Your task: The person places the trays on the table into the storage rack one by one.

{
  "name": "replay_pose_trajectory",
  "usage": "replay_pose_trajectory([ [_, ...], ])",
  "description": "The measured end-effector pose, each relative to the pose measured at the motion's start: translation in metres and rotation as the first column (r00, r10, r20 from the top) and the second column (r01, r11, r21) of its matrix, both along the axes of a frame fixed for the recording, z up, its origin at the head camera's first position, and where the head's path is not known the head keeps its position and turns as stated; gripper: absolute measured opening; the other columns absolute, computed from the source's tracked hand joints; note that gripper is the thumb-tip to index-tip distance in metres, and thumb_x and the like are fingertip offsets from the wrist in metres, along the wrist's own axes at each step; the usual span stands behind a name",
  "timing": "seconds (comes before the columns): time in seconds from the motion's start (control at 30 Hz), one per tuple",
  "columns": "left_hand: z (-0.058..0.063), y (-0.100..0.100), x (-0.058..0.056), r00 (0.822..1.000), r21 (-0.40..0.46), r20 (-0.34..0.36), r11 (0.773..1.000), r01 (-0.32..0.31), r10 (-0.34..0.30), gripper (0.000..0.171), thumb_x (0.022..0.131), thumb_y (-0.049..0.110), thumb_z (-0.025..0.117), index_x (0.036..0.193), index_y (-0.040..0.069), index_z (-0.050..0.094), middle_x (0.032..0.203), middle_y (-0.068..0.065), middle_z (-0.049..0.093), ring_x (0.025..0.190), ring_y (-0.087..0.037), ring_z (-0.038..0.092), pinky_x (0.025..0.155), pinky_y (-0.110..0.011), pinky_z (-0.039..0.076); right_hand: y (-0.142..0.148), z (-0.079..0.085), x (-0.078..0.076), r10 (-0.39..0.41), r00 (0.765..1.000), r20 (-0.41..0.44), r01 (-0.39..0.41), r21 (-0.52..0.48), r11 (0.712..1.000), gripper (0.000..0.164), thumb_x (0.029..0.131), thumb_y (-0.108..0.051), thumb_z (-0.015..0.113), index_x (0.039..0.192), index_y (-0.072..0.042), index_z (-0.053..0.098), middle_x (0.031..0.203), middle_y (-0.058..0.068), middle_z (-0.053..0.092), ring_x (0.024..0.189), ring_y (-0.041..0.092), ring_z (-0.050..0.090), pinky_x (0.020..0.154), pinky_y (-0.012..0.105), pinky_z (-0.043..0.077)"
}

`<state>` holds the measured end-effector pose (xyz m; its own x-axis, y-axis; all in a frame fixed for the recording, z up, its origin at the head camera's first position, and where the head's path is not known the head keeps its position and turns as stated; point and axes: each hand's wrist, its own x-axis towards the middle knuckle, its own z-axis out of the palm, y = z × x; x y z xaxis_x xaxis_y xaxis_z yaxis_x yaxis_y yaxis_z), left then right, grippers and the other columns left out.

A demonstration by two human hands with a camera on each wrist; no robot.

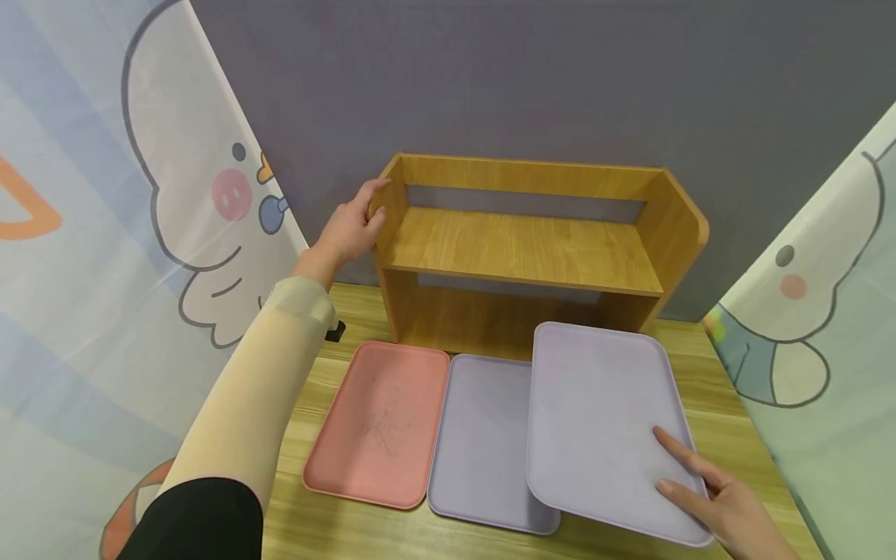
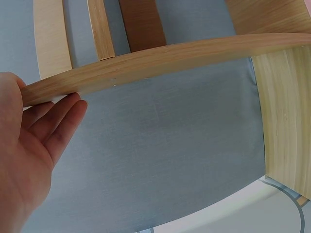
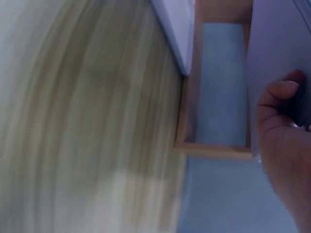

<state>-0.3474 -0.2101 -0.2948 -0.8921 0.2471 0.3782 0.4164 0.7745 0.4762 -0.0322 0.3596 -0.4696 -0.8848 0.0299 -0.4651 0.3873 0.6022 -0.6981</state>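
A two-tier wooden shelf [image 1: 521, 243] stands at the back of the table. My left hand [image 1: 352, 224] grips the upper edge of its left side panel; in the left wrist view, fingers of the left hand [image 2: 36, 131] lie along one face of the wooden panel [image 2: 146, 60]. My right hand [image 1: 728, 498] holds a light purple tray [image 1: 602, 428] by its lower right edge, thumb and a finger on its upper face, the other fingers hidden beneath. That tray is raised and overlaps a second purple tray [image 1: 483, 443] lying on the table. Left of this lies a pink tray [image 1: 392, 424].
The wood-grain table [image 1: 318, 404] carries the shelf and trays. Behind rises a grey backdrop [image 1: 532, 78]. Cartoon-printed curtains flank the table, one on the left [image 1: 84, 311] and one on the right [image 1: 847, 342]. The right wrist view is blurred.
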Motion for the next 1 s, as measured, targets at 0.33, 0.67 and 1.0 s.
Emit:
replay_pose_trajectory([
  [0.33, 0.002, -0.001, 0.002, 1.0, -0.004, 0.0, 1.0, 0.003, -0.003, 0.057, 0.116, 0.027, 0.046, 0.171, 0.03, 0.033, 0.062, 0.002, 0.042, 0.049, -0.016, 0.04, 0.058, -0.04, 0.043, -0.029, 0.021, 0.0, 0.058, 0.981, -0.183, -0.053, 0.03, 0.998, 0.074, 0.103, -0.05, 0.075, 0.168, -0.042, 0.041, 0.178, 0.017, 0.03, 0.161, 0.033, 0.033, 0.085, 0.001, 0.037],
  [0.67, 0.0, -0.001, 0.003, 1.0, -0.007, -0.004, 1.0, 0.008, -0.008, 0.057, 0.116, 0.026, 0.047, 0.171, 0.029, 0.034, 0.063, 0.001, 0.045, 0.05, -0.016, 0.042, 0.057, -0.039, 0.044, -0.065, 0.037, -0.002, 0.05, 0.944, -0.326, -0.124, -0.212, 0.969, 0.069, 0.106, -0.024, 0.076, 0.168, -0.026, 0.047, 0.177, 0.022, 0.028, 0.12, -0.013, 0.058, 0.085, 0.021, 0.06],
  [1.0, 0.001, 0.001, 0.006, 1.0, -0.01, -0.007, 1.0, 0.009, -0.009, 0.057, 0.116, 0.023, 0.048, 0.171, 0.027, 0.034, 0.063, 0.001, 0.046, 0.049, -0.016, 0.04, 0.054, -0.037, 0.041, -0.091, 0.053, -0.002, 0.091, 0.893, -0.44, -0.228, -0.27, 0.935, 0.068, 0.105, -0.012, 0.074, 0.167, -0.023, 0.049, 0.17, 0.01, 0.042, 0.108, 0.009, 0.075, 0.08, 0.03, 0.065],
])
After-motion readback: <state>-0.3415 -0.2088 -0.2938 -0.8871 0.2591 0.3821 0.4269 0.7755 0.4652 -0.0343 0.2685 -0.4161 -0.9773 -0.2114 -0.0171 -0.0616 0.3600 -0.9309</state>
